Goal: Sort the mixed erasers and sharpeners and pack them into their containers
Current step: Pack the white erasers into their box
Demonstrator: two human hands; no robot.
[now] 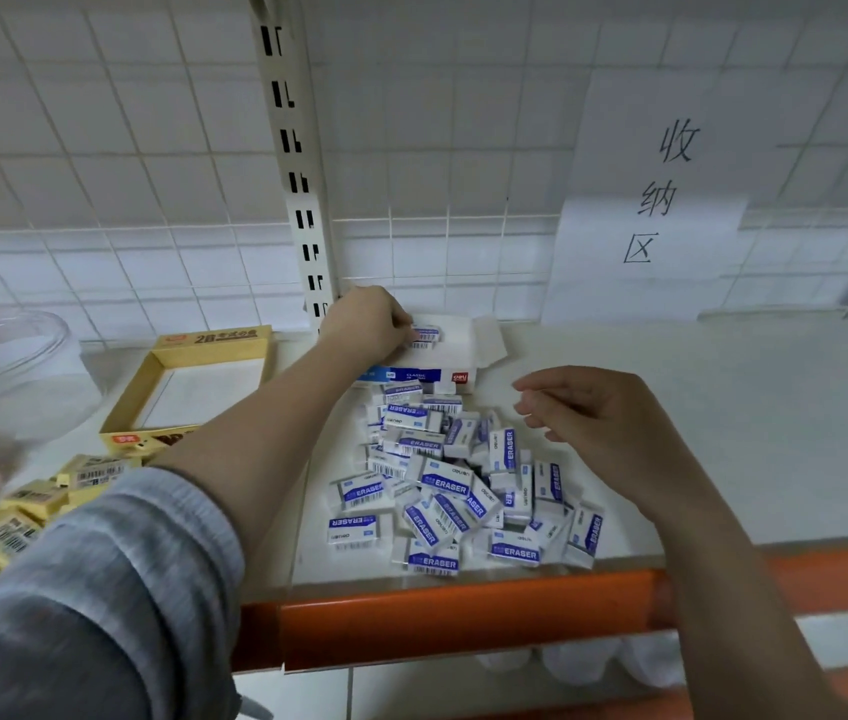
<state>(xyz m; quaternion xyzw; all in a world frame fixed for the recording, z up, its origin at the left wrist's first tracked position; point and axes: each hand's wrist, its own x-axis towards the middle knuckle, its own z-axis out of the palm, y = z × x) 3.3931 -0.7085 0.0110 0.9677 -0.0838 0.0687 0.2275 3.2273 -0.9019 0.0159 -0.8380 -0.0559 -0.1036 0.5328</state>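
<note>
My left hand (367, 322) pinches white-and-blue erasers into the open white cardboard box (455, 350), my right hand (593, 423) hovers loosely curled and empty, and most of the loose white-and-blue eraser pile (458, 485) remains unpacked on the shelf (723, 407).

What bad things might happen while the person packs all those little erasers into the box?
1. The pile of white erasers reaches close to the orange shelf edge, so a nudge from the right hand might knock some off.
2. The left hand holds erasers at the white box; its open flap could fold in and block them.
3. Yellow erasers lie nearby and might get mixed in.
</note>
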